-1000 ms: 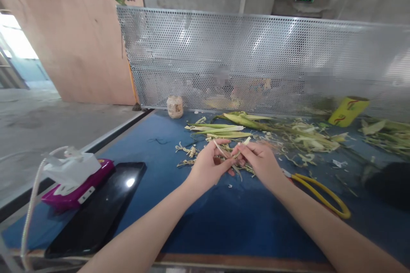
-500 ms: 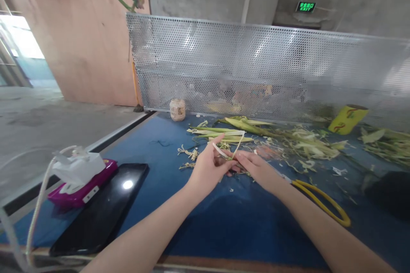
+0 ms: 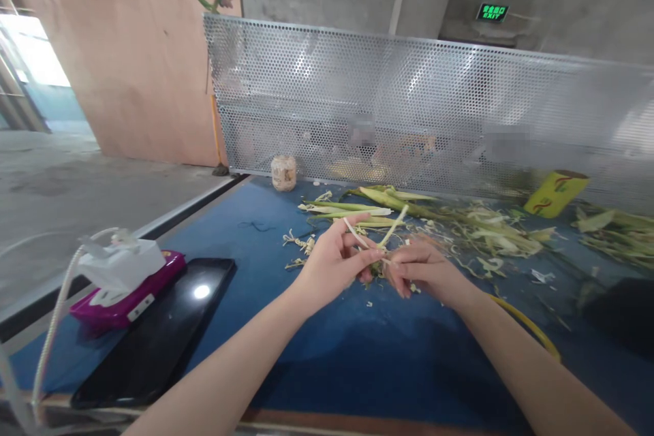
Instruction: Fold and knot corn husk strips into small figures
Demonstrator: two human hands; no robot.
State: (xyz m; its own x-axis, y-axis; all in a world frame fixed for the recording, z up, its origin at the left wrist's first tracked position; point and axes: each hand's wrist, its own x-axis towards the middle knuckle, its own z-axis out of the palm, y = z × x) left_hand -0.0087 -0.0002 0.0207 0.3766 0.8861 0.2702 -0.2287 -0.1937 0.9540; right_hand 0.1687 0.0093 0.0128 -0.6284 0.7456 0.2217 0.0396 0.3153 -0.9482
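Observation:
Over the middle of the blue table, my left hand (image 3: pixel 340 255) pinches thin pale strips of plant leaf (image 3: pixel 392 226), which look like corn husk. Two strip ends stick up from its fingertips in a V. Close on its right, my right hand (image 3: pixel 426 269) has its fingers closed on the strips' near end; the exact grip is partly hidden. Small knotted husk pieces (image 3: pixel 300 241) lie just left of my left hand. Behind both hands rest green and pale husk leaves (image 3: pixel 347 210). Yellow-handled scissors (image 3: pixel 531 327) lie partly under my right forearm.
A black phone (image 3: pixel 158 334) and a purple power strip with white plugs (image 3: pixel 127 286) occupy the left side. At the back stand a jar (image 3: pixel 283 173) and a perforated metal screen (image 3: pixel 327 95). A yellow tube (image 3: pixel 556 193), husk scraps (image 3: pixel 490 231) and a dark object (image 3: pixel 620 313) are on the right.
My right hand has shifted slightly right, away from my left, its fingers now curled at the strips. The strip end leans further right. My right forearm now covers more of the scissors.

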